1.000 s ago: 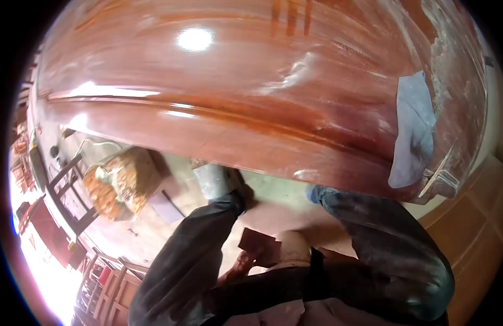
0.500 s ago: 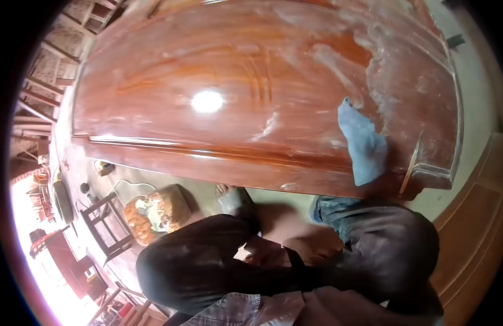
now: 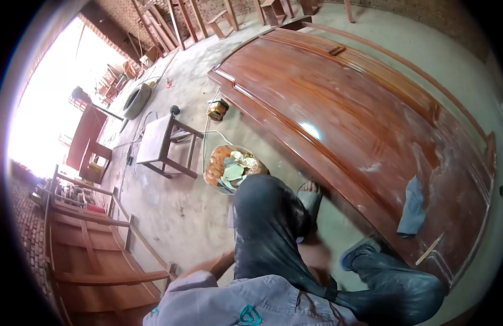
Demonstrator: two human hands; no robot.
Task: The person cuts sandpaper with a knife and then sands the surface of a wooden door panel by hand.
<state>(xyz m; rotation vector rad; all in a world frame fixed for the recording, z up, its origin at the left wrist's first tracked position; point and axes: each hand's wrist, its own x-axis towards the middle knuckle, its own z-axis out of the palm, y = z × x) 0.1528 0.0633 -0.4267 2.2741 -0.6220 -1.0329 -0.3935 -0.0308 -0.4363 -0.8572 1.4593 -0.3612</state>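
My left hand (image 3: pixel 224 262) reaches down beside my bent left knee; only the forearm and wrist area show, and the fingers are hidden behind the dark trouser leg. My right hand is out of view. In front of me lies a large glossy reddish-brown wooden panel (image 3: pixel 317 108) with whitish smears. A grey-blue cloth (image 3: pixel 412 209) rests on its near right part, and a thin pointed stick (image 3: pixel 430 249) lies close to the cloth.
A bag with crumpled scraps (image 3: pixel 232 169) stands on the floor past my knee. Beyond it are a small wooden stool (image 3: pixel 156 140), a yellowish container (image 3: pixel 218 110) and a tire (image 3: pixel 136 101). A wooden frame (image 3: pixel 104 277) stands at lower left.
The view has swung left and widened, showing the stool, tire and wooden frame. The reddish-brown squares seen in my left hand a second ago are no longer visible.
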